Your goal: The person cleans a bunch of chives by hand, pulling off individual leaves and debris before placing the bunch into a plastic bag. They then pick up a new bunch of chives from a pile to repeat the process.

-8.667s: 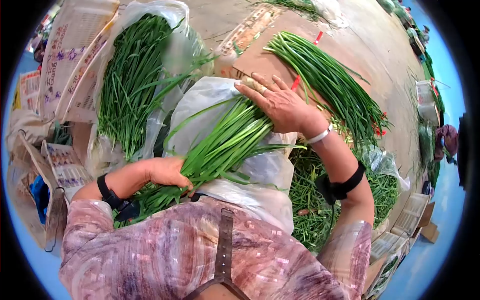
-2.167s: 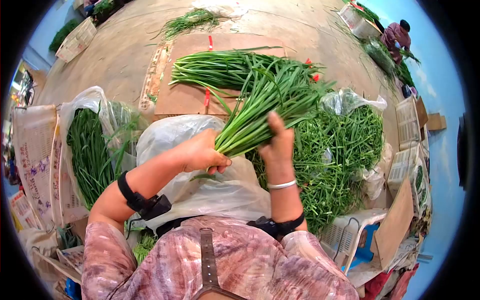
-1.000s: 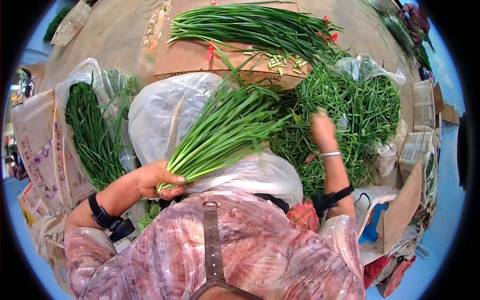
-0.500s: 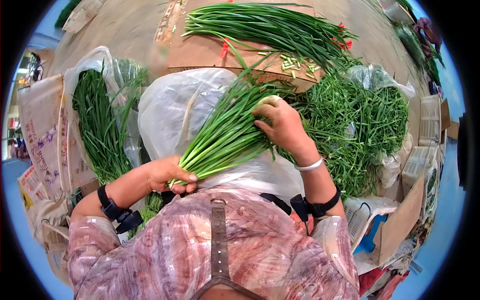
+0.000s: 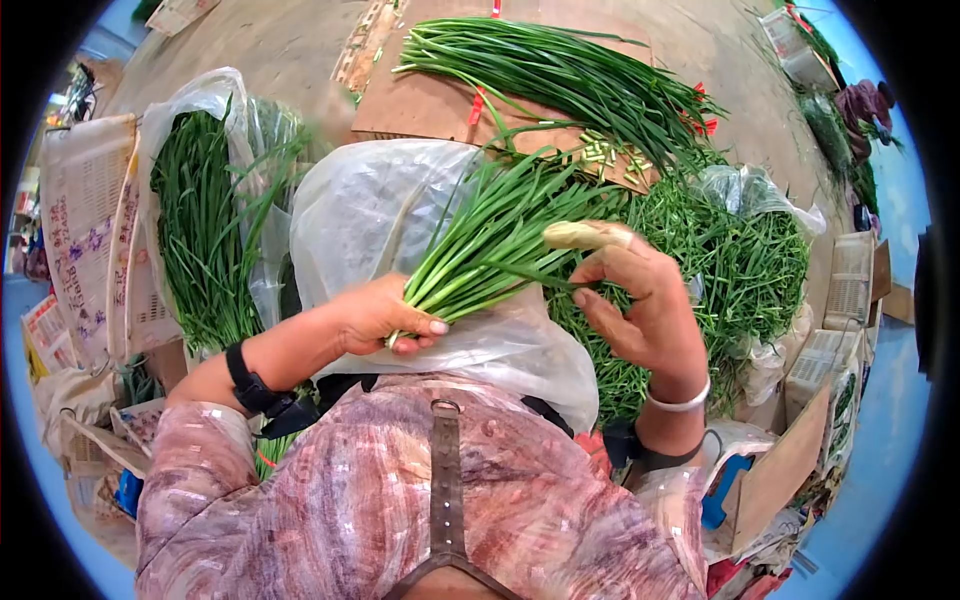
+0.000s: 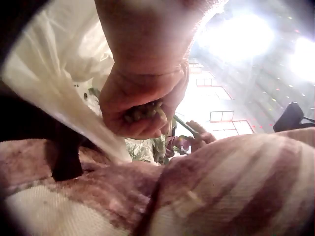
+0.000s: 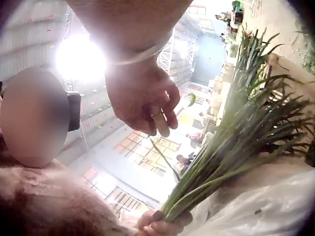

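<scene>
The left hand (image 5: 385,318) grips a fanned bunch of long green leafy stalks (image 5: 480,245) by the pale stem ends, leaves toward the upper right. In the left wrist view that hand (image 6: 142,103) is curled round the cut ends (image 6: 145,112). To the right of the bunch, the right hand (image 5: 645,300) pinches one thin blade that runs back to the bunch; a pale covering is on one finger. In the right wrist view this blade (image 7: 165,157) stretches from the right hand (image 7: 140,96) down to the bunch (image 7: 216,152).
Tied-looking stalks (image 5: 560,75) lie on a cardboard box (image 5: 420,110) with cut stem bits (image 5: 600,150). A loose green pile (image 5: 740,270) is at the right, a bag of greens (image 5: 200,220) at the left. White plastic (image 5: 370,200) covers the lap.
From half a second ago, the right hand has moved from the leaves to the right and down, drawing a blade out sideways. The left hand keeps its grip, slightly farther right and up in view.
</scene>
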### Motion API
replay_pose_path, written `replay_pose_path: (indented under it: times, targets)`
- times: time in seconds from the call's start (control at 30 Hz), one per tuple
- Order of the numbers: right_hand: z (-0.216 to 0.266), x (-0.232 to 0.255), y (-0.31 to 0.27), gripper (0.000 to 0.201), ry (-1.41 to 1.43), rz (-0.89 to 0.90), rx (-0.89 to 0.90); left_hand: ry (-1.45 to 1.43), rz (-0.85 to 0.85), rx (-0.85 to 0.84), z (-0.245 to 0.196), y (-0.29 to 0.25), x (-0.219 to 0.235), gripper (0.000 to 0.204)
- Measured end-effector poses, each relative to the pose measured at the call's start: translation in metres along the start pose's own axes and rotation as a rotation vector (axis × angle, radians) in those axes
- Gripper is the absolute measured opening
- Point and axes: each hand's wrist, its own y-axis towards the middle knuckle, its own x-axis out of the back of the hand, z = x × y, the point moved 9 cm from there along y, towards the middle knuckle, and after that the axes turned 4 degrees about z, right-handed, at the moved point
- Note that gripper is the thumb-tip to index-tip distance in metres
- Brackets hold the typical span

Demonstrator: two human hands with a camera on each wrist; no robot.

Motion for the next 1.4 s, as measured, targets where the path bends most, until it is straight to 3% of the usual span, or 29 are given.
replay_pose_path:
  times: [0.07, 0.1, 0.13, 0.17, 0.27, 0.33, 0.37, 0.4, 0.5, 0.67, 0.8, 0.87, 0.93, 1.0, 1.1, 1.13, 1.17, 1.2, 1.23, 1.27, 1.33, 1.37, 1.4]
  targets:
    - [-0.017, -0.025, -0.001, 0.009, 0.662, -0.059, 0.014, -0.136, 0.040, -0.030, 0.013, 0.015, 0.005, 0.026]
    - [-0.019, -0.041, 0.000, 0.009, 0.924, -0.104, -0.110, -0.145, 0.049, -0.047, 0.013, 0.019, 0.003, 0.027]
    - [-0.024, -0.061, -0.005, 0.012, 0.918, 0.031, -0.311, -0.138, 0.056, -0.038, 0.016, 0.020, 0.002, 0.027]
    - [-0.013, -0.065, 0.005, 0.014, 1.044, -0.099, -0.181, -0.197, 0.064, -0.035, 0.018, 0.021, 0.001, 0.026]
    - [0.014, -0.076, 0.018, 0.013, 1.063, -0.058, -0.041, -0.286, 0.068, -0.031, 0.025, 0.022, 0.008, 0.032]
    - [0.036, -0.072, 0.026, 0.013, 0.947, -0.048, 0.168, -0.486, -0.025, 0.004, 0.033, 0.022, 0.016, 0.037]
    - [0.044, -0.074, 0.029, 0.014, 0.958, -0.020, 0.220, -0.372, -0.025, -0.149, 0.021, 0.019, 0.014, 0.042]
    - [0.052, -0.076, 0.029, 0.014, 0.969, 0.010, 0.271, -0.462, 0.081, -0.096, 0.026, 0.025, 0.010, 0.044]
    - [0.062, -0.080, 0.030, 0.013, 0.979, 0.041, 0.323, -0.635, 0.065, -0.016, 0.029, 0.022, -0.003, 0.050]
    - [0.095, -0.103, 0.038, 0.014, 1.060, 0.070, 0.482, -0.612, 0.111, 0.006, 0.016, 0.020, -0.018, 0.054]
    - [0.110, -0.127, 0.046, 0.014, 1.038, 0.127, 0.433, -0.597, 0.118, 0.020, 0.018, 0.016, -0.018, 0.057]
    - [0.121, -0.131, 0.051, 0.019, 1.404, 0.208, 0.365, -0.611, 0.122, 0.035, 0.020, 0.016, -0.020, 0.059]
    - [0.121, -0.125, 0.053, 0.017, 1.412, 0.173, 0.356, -0.696, 0.121, 0.102, 0.022, 0.014, -0.023, 0.051]
    - [0.104, -0.097, 0.052, 0.017, 1.291, 0.021, 0.463, -0.599, 0.137, 0.056, 0.021, 0.013, -0.015, 0.049]
    - [0.023, -0.063, 0.022, 0.018, 1.299, -0.008, 0.063, -0.462, 0.167, -0.023, 0.022, 0.012, 0.004, 0.045]
    - [-0.007, -0.047, 0.003, 0.020, 1.269, -0.030, 0.008, -0.422, 0.177, -0.051, 0.022, 0.012, 0.009, 0.044]
    - [-0.036, -0.020, -0.020, 0.021, 1.170, -0.241, -0.019, -0.544, 0.269, 0.021, 0.028, 0.011, 0.005, 0.040]
    - [-0.067, -0.019, -0.053, 0.025, 1.402, -0.371, -0.170, -0.534, 0.256, 0.030, 0.030, 0.010, 0.009, 0.044]
    - [-0.087, -0.007, -0.080, 0.027, 1.461, -0.393, -0.212, -0.531, 0.272, 0.025, 0.030, 0.008, 0.010, 0.044]
    - [-0.120, -0.003, -0.123, 0.026, 1.426, -0.422, -0.388, -0.528, 0.287, 0.022, 0.030, 0.006, 0.011, 0.044]
    - [-0.175, 0.003, -0.198, 0.026, 0.642, -0.534, -1.016, -0.625, 0.352, 0.019, 0.032, 0.000, 0.010, 0.045]
    - [-0.186, -0.004, -0.218, 0.026, 0.644, -0.536, -1.014, -0.722, 0.411, 0.005, 0.031, -0.003, 0.007, 0.047]
    - [-0.180, 0.008, -0.232, 0.028, -0.079, -0.376, -0.948, -0.719, 0.404, 0.010, 0.035, -0.005, 0.007, 0.047]
